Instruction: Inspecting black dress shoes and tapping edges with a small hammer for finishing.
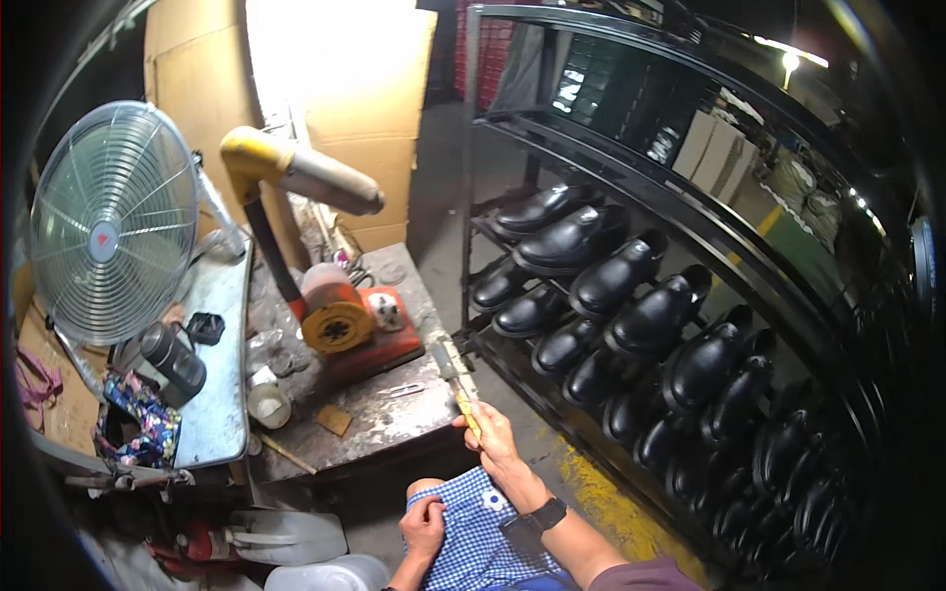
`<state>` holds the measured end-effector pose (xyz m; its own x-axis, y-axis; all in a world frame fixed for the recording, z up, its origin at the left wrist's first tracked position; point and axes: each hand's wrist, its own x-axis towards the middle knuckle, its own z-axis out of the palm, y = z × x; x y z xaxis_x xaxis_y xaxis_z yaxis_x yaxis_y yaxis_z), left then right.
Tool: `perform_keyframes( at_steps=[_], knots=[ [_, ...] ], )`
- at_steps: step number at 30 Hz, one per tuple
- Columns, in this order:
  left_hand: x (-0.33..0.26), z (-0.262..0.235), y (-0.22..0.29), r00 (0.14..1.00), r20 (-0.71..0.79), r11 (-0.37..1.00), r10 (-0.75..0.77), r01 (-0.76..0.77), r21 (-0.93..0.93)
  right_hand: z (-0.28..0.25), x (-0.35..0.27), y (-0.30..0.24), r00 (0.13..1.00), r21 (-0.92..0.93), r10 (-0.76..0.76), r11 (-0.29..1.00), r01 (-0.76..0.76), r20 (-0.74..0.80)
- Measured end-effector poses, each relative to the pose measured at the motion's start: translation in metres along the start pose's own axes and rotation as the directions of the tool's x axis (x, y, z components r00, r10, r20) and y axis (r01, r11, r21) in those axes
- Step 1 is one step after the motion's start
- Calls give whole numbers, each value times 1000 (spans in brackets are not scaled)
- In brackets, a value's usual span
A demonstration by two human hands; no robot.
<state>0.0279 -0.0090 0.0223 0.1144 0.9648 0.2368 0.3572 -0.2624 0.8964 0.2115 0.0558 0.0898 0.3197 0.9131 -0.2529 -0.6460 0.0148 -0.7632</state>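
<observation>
- While the tall black metal rack [472, 89] on the right carries rows of glossy black leather shoes [658, 313], neither hand holds one, so how many are done or left cannot be told; the rack limits sideways reach.
- Left of it stands the worn, grey-stained tabletop [374, 445], with little room between the two near its far right corner; its front stretch offers the most open space.
- An orange-red machine with a round yellow hub [340, 327] takes up the tabletop's middle and would hinder movement toward the back.
- Across the lap lies a blue-and-white checked cloth [463, 527]; the bare left hand [424, 525] rests on it, fingers curled, and whether it grips anything cannot be told.
- The bare right hand [493, 443] is closed around a slim yellow-handled tool with a grey upper part [461, 392], at the tabletop's right edge; the work seems between steps, with no workpiece discernible beneath the tool.
- Near the front edge lies a flat tan square piece [333, 421].
</observation>
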Motion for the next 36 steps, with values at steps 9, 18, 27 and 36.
perform_keyframes(
  at_steps=[9,18,27,36],
  knots=[
    [111,32,86,981,190,970,45,2,-241,-83,-7,-33,967,18,-74,997,81,-246],
    [281,167,224,867,228,865,442,-346,-363,-118,4,-35,915,28,-59,997,76,-398],
    [417,292,258,825,407,895,393,-445,36,-135,18,-28,932,35,29,999,-18,-361],
    [456,295,241,832,446,659,329,-541,523,-137,24,-25,962,-83,61,993,-86,-267]
  ],
)
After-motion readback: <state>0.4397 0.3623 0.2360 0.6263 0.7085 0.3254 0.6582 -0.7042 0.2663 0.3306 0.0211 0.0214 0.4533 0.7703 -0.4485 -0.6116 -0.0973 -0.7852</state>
